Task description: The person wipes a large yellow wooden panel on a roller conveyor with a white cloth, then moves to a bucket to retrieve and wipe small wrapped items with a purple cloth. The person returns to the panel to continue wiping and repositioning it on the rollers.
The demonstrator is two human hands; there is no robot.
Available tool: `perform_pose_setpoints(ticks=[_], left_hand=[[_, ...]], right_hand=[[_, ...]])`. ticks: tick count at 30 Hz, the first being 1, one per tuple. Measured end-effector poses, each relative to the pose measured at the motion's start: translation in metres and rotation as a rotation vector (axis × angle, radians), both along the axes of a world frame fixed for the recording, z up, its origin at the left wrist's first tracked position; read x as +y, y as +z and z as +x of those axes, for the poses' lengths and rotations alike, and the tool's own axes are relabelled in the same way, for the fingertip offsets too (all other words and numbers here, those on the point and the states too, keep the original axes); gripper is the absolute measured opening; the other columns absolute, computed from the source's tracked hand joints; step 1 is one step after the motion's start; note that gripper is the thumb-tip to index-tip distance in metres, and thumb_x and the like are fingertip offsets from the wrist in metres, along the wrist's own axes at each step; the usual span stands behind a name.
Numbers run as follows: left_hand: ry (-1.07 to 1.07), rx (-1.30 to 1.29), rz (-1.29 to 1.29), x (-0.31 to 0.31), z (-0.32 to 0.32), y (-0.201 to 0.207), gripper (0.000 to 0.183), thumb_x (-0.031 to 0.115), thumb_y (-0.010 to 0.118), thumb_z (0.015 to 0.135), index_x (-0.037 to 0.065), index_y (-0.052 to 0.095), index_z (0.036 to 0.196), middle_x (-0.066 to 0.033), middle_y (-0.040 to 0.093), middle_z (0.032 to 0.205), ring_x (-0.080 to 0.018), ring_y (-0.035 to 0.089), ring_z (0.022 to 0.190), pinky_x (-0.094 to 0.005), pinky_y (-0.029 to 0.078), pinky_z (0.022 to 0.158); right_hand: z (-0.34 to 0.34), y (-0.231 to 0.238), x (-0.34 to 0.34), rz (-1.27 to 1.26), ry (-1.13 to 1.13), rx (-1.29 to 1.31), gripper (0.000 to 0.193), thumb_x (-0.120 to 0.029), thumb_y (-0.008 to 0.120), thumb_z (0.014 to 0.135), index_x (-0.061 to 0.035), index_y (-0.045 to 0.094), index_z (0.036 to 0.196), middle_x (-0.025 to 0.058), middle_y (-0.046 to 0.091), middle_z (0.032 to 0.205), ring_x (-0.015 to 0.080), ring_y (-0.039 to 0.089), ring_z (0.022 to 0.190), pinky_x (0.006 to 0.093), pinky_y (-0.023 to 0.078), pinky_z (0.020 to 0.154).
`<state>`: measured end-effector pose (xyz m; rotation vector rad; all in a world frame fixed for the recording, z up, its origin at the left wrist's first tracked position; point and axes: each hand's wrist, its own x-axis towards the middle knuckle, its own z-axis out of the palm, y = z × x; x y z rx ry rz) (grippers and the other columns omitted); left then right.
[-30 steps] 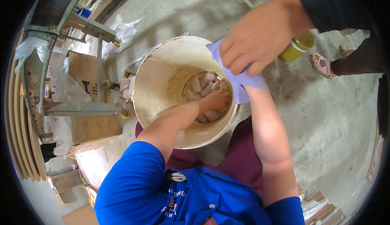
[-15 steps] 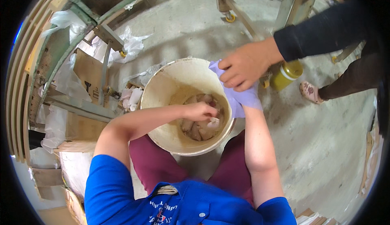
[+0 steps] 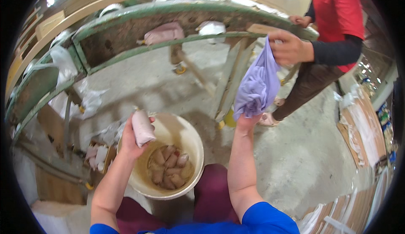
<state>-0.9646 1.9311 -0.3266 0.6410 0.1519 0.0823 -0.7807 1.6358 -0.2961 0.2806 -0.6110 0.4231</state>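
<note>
Left hand wraps pink packet, bucket below it. Right hand at purple cloth, fingers hidden, grip can't tell. Firm, gentle clasp probably best.

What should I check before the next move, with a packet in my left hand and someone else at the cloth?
1. Left hand secure on the pink packet: ok, fingers wrap around it.
2. Bucket upright: ok, its open mouth faces up.
3. More packets in the bucket: ok, several lie at the bottom.
4. Purple cloth free of other hands: not ok, the co-worker's hand has its upper end.
5. Right hand and its grip: cannot tell, the cloth hides most of it.
6. Pink packet free of leaks: cannot tell from this view.
</note>
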Motion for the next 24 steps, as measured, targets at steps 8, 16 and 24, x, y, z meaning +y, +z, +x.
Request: perform_pose_setpoints(ticks=[8,16,24], left_hand=[[0.143,-0.026,-0.084,-0.025,0.024,0.051,0.038,0.047,0.049,0.089,0.012,0.053,0.104,-0.0057,0.061,0.084,-0.0176,0.058,0.062,-0.0294,0.048,0.048],[0.103,-0.110,0.206,-0.011,0.004,0.055,0.029,0.035,0.054,0.089,0.012,0.051,0.106,-0.0048,0.061,0.091,-0.0160,0.061,0.073,-0.0305,0.052,0.060],[0.255,-0.056,0.242,0.008,0.004,0.051,0.033,0.034,0.055,0.090,0.010,0.050,0.112,-0.0030,0.057,0.097,-0.0165,0.058,0.084,-0.0325,0.049,0.074]], right_hand=[[-0.001,0.012,-0.021,-0.533,-0.447,0.405,0.022,-0.022,0.047,0.087,-0.0094,0.058,0.100,0.0063,0.061,0.104,0.0174,0.058,0.089,0.0311,0.048,0.069],[-0.065,0.010,0.104,-0.862,-0.428,0.214,0.014,-0.020,0.049,0.088,-0.0076,0.055,0.090,0.0040,0.058,0.079,0.0128,0.051,0.066,0.0265,0.038,0.056],[-0.083,-0.022,0.143,-1.041,-0.479,0.105,0.012,-0.014,0.051,0.088,-0.0046,0.057,0.091,0.0051,0.058,0.078,0.0117,0.050,0.064,0.0251,0.038,0.055]])
